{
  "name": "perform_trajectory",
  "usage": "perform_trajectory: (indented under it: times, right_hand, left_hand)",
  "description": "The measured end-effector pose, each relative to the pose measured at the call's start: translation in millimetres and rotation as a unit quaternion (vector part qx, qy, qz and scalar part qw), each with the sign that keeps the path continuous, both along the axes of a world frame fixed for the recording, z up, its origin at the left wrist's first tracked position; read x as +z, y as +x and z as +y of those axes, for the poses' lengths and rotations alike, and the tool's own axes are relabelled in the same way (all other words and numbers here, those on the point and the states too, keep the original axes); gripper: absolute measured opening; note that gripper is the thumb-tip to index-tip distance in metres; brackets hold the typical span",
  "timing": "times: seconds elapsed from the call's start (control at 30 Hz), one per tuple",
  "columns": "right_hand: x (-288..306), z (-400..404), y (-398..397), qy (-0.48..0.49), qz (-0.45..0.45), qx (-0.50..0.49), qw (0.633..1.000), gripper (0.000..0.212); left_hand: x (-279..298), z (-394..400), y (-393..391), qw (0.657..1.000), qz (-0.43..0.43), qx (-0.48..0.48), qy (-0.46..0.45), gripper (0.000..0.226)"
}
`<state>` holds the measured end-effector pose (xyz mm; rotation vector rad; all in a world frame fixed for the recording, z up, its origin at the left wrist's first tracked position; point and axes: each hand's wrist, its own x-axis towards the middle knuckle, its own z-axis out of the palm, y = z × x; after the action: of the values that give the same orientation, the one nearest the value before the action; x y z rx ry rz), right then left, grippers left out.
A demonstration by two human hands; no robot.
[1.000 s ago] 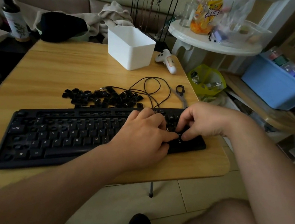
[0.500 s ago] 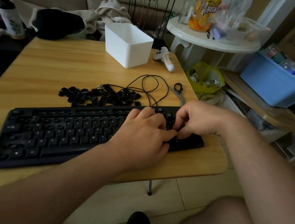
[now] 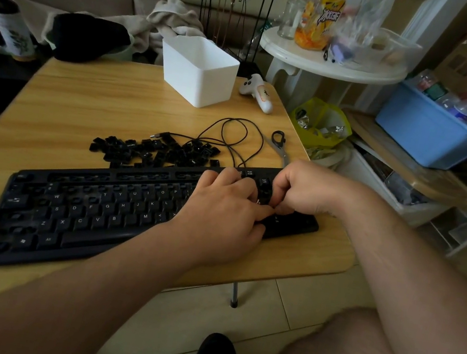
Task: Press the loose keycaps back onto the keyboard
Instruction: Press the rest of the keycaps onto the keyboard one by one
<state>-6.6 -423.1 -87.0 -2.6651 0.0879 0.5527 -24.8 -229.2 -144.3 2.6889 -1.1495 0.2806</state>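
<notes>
While both hands crowd its right end, keyboard (image 3: 90, 211) lies black across wooden table (image 3: 89, 109), several sockets bare. Left hand (image 3: 219, 214) fingers curled, pressing keys; right hand (image 3: 307, 189) pinches a keycap (image 3: 265, 194). Loose keycaps (image 3: 156, 151) piled behind, cable (image 3: 232, 136) looping past.

Black keyboard (image 3: 96, 215) with white lettering, black loose keycaps (image 3: 156, 151) piled on a light wood-grain bench (image 3: 83, 108). Plain white bin (image 3: 199, 75), black cable (image 3: 232, 136), blue tub (image 3: 425, 131), yellow-green bag (image 3: 321, 123) off to the side.
</notes>
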Motion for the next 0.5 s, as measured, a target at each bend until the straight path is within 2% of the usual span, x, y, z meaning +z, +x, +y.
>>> perform_trajectory:
  times: [0.2, 0.33, 0.4, 0.5]
  right_hand:
    - [2, -3, 1, 0.0, 0.001, 0.008, 1.0, 0.023]
    - [8, 1, 3, 0.044, -0.021, 0.003, 0.999, 0.018]
    - [7, 13, 10, 0.068, -0.059, 0.001, 0.996, 0.016]
    - [-2, 40, 30, 0.062, -0.166, -0.025, 0.984, 0.016]
  left_hand:
    - [2, -1, -3, 1.0, -0.004, -0.008, 0.006, 0.047]
    - [7, 7, 2, 1.0, -0.003, 0.001, -0.026, 0.041]
    - [13, 16, 14, 0.999, 0.013, 0.03, -0.034, 0.036]
    - [22, 35, 37, 0.993, 0.02, 0.106, -0.056, 0.032]
